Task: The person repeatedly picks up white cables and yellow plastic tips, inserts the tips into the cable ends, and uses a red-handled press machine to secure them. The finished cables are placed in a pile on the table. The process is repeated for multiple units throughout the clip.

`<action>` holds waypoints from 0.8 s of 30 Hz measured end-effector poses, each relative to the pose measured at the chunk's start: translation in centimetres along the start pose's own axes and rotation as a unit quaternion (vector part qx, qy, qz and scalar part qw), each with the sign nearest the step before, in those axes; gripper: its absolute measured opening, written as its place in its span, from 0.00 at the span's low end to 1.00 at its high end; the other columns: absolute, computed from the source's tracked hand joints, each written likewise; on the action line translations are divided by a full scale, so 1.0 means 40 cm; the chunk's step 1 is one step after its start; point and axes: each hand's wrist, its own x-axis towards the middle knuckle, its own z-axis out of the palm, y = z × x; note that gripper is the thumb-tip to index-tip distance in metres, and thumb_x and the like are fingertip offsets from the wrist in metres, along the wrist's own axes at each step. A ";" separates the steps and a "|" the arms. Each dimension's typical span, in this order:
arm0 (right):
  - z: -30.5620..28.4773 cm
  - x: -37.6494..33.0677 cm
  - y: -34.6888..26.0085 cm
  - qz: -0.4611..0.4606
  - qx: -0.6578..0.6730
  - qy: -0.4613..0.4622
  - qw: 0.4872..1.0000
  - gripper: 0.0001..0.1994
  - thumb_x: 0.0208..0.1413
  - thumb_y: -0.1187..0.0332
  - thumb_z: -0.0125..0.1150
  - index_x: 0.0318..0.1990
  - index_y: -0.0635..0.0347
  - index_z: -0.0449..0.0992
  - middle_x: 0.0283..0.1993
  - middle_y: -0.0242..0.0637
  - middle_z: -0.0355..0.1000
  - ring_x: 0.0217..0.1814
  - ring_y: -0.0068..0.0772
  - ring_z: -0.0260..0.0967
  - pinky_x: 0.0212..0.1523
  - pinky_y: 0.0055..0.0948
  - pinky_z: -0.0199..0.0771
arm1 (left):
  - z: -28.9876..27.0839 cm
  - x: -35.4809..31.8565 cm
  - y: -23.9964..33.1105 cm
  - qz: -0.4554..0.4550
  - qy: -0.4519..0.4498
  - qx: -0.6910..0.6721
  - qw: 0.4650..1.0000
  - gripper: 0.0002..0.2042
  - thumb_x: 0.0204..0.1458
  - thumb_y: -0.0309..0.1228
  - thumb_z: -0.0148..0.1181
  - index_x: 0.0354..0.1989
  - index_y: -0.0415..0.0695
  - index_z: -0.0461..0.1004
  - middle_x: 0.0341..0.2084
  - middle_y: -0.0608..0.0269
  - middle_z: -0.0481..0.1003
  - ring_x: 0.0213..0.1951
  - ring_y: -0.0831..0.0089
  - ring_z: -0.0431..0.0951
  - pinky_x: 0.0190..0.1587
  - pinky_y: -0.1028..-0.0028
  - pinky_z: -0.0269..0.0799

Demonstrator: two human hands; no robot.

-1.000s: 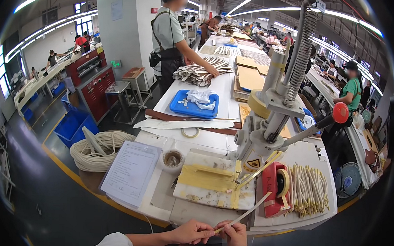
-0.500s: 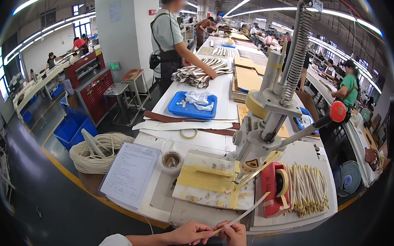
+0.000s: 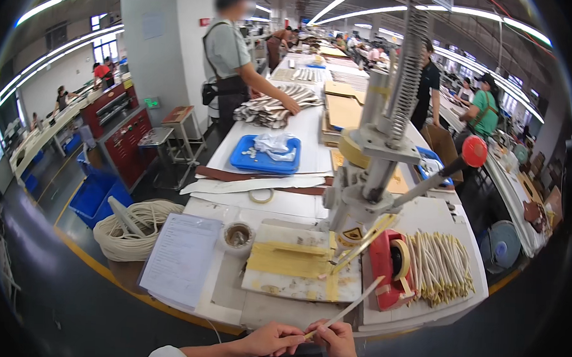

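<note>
Left hand [image 3: 272, 340] and right hand [image 3: 335, 343] were close together at the bottom of the view, the fingertips of both pinched on the near end of one thin white cord [image 3: 347, 312]. From there its free part pointed toward one o'clock, and its tip lay before the red tape dispenser [image 3: 383, 281]; whether they touched, I could not tell. The cord stood out straight without drooping, so I judged it light and rather stiff, though probably bendable, neither fragile nor very slippery. Near the pinched end it looked yellowish, perhaps taped, and this seemed the firmest place for holding; a grip at the far tip would likely let it swing. At two o'clock from the hands lay a bundle of similar yellow-ended cords [image 3: 442, 265].
</note>
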 end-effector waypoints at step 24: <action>-0.035 0.057 -0.047 -0.106 -0.041 0.017 0.993 0.11 0.66 0.70 0.58 0.44 0.71 0.82 0.40 0.41 0.79 0.29 0.20 0.66 0.31 0.22 0.66 | -0.057 -0.054 -0.014 0.095 0.176 0.017 0.980 0.15 0.63 0.32 0.65 0.56 0.41 0.79 0.26 0.71 0.78 0.23 0.88 0.70 0.25 0.84 0.66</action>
